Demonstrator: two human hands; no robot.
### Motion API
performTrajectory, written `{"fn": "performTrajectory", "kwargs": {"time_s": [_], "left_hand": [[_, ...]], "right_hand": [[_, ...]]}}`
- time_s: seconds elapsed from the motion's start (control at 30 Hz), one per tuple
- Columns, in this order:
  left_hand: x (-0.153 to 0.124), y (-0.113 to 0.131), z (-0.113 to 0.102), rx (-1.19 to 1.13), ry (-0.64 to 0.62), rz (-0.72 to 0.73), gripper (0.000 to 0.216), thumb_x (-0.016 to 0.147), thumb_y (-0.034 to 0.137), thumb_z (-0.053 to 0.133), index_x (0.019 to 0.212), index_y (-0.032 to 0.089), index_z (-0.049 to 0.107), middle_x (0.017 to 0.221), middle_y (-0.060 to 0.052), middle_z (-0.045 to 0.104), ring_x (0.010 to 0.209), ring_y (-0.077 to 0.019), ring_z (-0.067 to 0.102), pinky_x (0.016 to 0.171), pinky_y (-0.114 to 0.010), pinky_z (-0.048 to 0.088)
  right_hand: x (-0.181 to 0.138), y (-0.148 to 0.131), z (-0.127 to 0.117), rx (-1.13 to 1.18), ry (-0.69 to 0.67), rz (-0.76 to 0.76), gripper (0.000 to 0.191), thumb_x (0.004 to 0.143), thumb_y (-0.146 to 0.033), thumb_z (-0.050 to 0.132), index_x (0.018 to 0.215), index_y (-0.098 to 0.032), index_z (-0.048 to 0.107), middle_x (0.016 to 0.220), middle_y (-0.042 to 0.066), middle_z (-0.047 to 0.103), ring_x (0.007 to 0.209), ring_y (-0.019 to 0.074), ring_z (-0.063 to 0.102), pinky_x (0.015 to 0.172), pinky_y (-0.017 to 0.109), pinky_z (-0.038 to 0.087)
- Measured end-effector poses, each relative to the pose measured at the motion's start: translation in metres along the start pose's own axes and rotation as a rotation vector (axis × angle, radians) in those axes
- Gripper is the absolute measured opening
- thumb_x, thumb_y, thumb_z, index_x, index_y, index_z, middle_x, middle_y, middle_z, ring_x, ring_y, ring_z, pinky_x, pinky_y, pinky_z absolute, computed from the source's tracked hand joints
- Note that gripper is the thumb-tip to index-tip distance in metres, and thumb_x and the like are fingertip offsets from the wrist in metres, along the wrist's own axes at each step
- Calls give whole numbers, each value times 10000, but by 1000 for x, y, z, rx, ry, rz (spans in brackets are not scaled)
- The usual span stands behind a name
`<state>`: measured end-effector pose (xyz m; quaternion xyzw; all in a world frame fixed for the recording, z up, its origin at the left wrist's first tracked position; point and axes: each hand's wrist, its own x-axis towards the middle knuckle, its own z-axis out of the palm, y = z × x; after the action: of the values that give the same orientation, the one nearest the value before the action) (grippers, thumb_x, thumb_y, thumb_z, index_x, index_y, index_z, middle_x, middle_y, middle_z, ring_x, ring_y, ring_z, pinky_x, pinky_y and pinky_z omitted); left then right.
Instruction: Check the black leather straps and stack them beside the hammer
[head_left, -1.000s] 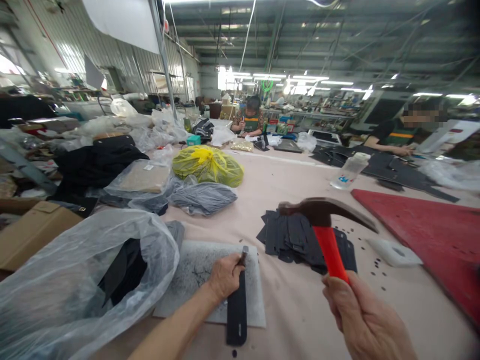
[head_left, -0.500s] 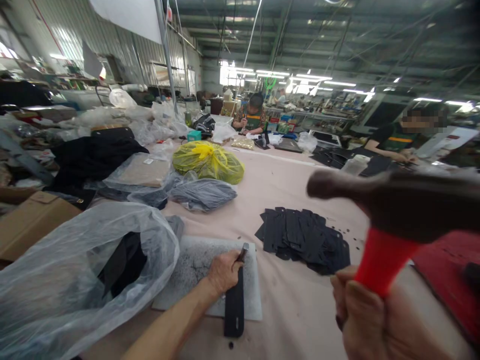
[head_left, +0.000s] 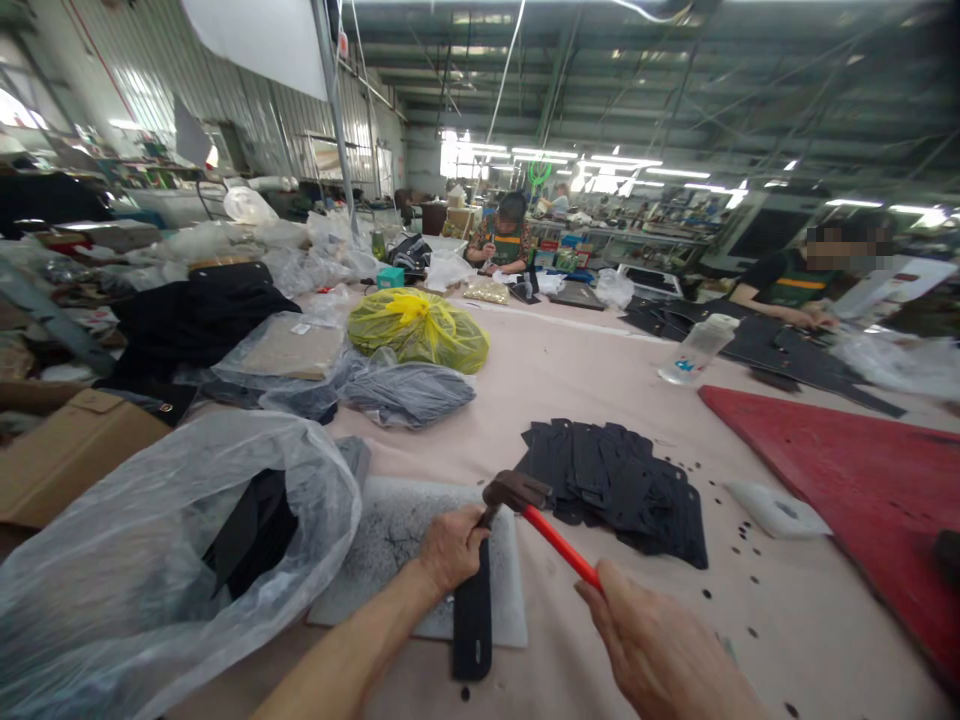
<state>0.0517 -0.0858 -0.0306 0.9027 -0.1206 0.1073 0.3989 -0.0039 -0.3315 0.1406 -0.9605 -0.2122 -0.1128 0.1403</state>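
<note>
My left hand [head_left: 452, 548] is closed around a metal punch [head_left: 489, 517], held over the far end of a black strip [head_left: 472, 625]. The strip has a small slot near its close end and lies across a speckled whitish board [head_left: 390, 520]. In my right hand [head_left: 637, 630] is a hammer [head_left: 559, 545] with a red handle; its dark head is at the top of the punch and hides it. A heap of similar black pieces [head_left: 615, 485] lies to the right of the board.
A clear plastic bag [head_left: 300, 500] holding black pieces stands left. Behind are a yellow bag [head_left: 420, 330] and a grey bundle [head_left: 405, 395]. A red board [head_left: 840, 480], a clear bottle [head_left: 697, 350] and scattered black discs lie right. Two people sit across the table.
The hammer has swung down and left from its raised place close to the camera onto the punch. My left hand has stayed at the strip with the punch.
</note>
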Motion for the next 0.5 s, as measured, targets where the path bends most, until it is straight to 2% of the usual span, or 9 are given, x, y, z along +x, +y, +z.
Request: {"fn": "performTrajectory", "kwargs": {"time_s": [0.1,0.2,0.27,0.4,0.47,0.5], "left_hand": [[0,-1,1,-9,16,-4,125,843,138,516,878,189,624,792,-44,686,749,-204,653,683,-283,466],[-1,0,0,-17,28,-5,113,839,140,528,861,193,626,775,-37,682,751,-201,652,687,-279,468],[-1,1,-2,-23,32,-5,114,830,132,537,852,195,630,774,-34,683,760,-200,652,693,-276,468],[0,3,-3,-52,37,-9,115,824,126,542,840,194,634,774,-37,685,762,-198,653,698,-274,469],[0,1,-2,-70,36,-17,109,831,138,542,842,195,635,782,-42,688,767,-200,653,707,-277,471],[0,0,-2,-78,34,-23,108,836,145,541,845,196,635,788,-45,689,770,-201,653,712,-279,472]], "right_hand": [[-2,9,12,48,-142,32,343,992,-464,331,757,-263,480,519,-11,587,415,194,551,434,293,253],[-1,21,18,128,-94,194,372,972,-524,316,741,-267,454,511,-14,546,451,202,533,467,300,287],[-4,30,31,210,-106,286,397,949,-550,313,710,-260,442,515,-16,523,460,191,510,474,296,307],[-26,52,85,354,-312,510,453,963,-516,218,687,-241,449,524,-15,508,425,165,487,419,269,323],[-42,61,112,270,-355,597,443,973,-447,206,745,-221,512,541,8,539,429,184,510,440,289,371],[-47,62,122,214,-345,604,404,965,-413,247,813,-201,555,615,45,592,503,212,563,500,319,421]]}}
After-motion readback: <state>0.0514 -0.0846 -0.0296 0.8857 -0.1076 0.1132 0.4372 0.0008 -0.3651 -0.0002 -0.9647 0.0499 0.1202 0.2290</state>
